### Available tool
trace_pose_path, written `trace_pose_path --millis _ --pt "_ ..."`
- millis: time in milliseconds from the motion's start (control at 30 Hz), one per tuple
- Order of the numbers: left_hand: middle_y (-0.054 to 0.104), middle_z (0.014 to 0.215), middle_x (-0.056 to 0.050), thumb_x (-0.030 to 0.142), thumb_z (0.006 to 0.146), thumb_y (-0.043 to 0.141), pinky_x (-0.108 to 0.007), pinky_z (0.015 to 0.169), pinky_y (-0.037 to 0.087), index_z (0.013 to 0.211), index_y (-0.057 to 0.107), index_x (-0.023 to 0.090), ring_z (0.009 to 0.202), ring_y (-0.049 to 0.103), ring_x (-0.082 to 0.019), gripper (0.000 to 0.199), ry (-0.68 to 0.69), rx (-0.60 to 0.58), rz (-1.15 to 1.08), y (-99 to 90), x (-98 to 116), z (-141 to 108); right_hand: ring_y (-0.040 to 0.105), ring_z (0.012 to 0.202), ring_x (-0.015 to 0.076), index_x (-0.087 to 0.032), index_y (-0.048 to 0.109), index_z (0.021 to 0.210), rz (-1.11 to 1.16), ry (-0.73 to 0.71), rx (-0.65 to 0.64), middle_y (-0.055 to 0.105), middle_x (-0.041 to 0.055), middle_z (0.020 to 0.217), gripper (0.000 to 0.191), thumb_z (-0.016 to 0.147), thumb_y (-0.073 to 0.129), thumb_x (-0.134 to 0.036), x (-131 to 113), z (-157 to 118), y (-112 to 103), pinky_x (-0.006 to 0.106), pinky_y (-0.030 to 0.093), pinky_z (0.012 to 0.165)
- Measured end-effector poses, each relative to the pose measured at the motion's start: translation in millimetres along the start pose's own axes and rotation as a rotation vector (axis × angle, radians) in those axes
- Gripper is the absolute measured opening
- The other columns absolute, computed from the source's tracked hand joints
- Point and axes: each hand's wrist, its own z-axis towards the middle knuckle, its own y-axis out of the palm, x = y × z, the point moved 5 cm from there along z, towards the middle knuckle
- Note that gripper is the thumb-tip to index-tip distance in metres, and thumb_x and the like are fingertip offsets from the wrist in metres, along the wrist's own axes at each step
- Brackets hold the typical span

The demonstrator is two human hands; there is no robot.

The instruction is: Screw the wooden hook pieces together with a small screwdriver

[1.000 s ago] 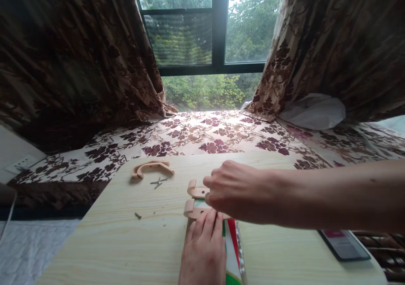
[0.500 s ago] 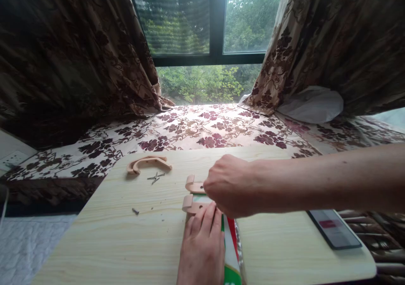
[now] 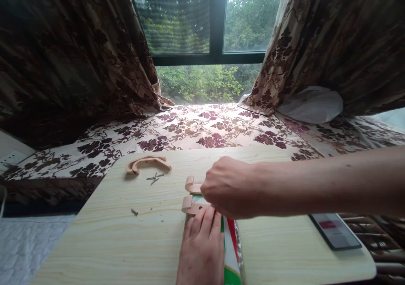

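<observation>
Two curved wooden hooks lie side by side on a green, white and red packet (image 3: 232, 272). My left hand (image 3: 202, 245) rests flat, fingers stretched out, over the near hook (image 3: 187, 205), which has a dark hole in it. At the far hook (image 3: 191, 185), my right hand (image 3: 232, 188) is closed in a fist, covering that hook's right part. Whatever its fingers grip is hidden from view. Two more curved wooden hooks (image 3: 148, 162) lie at the far left of the table, with several screws (image 3: 155, 178) beside them.
Nearer on the left of the pale wooden table (image 3: 104, 243) lies a single screw (image 3: 134, 212), with small dark crumbs to its right. A phone or tablet (image 3: 335, 232) sits at the right edge. Beyond the table are a floral-covered ledge (image 3: 209, 125), curtains and a window.
My right fist has shifted slightly to the left and now covers the hole of the far hook. My left hand stays in place.
</observation>
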Motion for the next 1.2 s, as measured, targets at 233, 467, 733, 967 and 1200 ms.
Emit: trace_pose_path --millis 233,467,733,967,1200 --pt "0.061 0.100 -0.004 0.015 0.073 0.042 -0.033 0.082 0.044 0.104 0.057 0.020 0.093 0.054 -0.020 0.035 -0.035 -0.044 -0.065 0.9 -0.2 0.1 0.042 0.046 0.0104 -0.016 0.054 0.053 -0.080 -0.101 0.060 0.054 0.0024 0.054 0.021 0.070 0.056 -0.004 -13.3 -6.8 -4.8 0.027 0.028 0.045" --pt "0.061 0.105 -0.005 0.017 0.075 0.042 -0.035 0.084 0.045 0.108 0.056 0.018 0.098 0.054 -0.022 0.035 -0.020 -0.068 -0.074 -0.5 -1.3 -0.2 0.044 0.048 0.0116 -0.016 0.058 0.062 0.002 -0.003 -0.024 0.053 0.0018 0.050 0.013 0.072 0.055 -0.009 -9.8 1.3 5.2 0.027 0.030 0.047" --pt "0.062 0.096 -0.004 0.014 0.072 0.043 -0.035 0.080 0.047 0.099 0.059 0.020 0.092 0.055 -0.022 0.032 -0.055 -0.010 -0.104 -4.3 0.8 7.1 0.042 0.046 0.0103 -0.015 0.057 0.060 -0.067 -0.081 0.012 0.057 0.0036 0.058 0.015 0.072 0.055 -0.006 -16.1 -5.1 -4.5 0.028 0.029 0.044" --pt "0.060 0.110 -0.005 0.018 0.074 0.043 -0.032 0.083 0.045 0.109 0.056 0.019 0.100 0.053 -0.020 0.037 -0.017 -0.039 -0.026 -1.4 -1.2 1.4 0.042 0.047 0.0106 -0.015 0.058 0.063 -0.006 -0.026 0.001 0.054 0.0022 0.052 0.016 0.076 0.051 -0.009 -8.9 -1.5 3.1 0.026 0.030 0.045" --pt "0.060 0.111 -0.003 0.021 0.075 0.044 -0.030 0.085 0.043 0.107 0.056 0.021 0.101 0.052 -0.018 0.035 -0.008 -0.002 0.020 1.1 -1.4 -1.9 0.048 0.053 0.0125 -0.015 0.060 0.068 -0.014 -0.086 -0.005 0.056 0.0044 0.057 0.014 0.078 0.051 -0.010 -3.3 -7.6 -1.6 0.026 0.031 0.048"
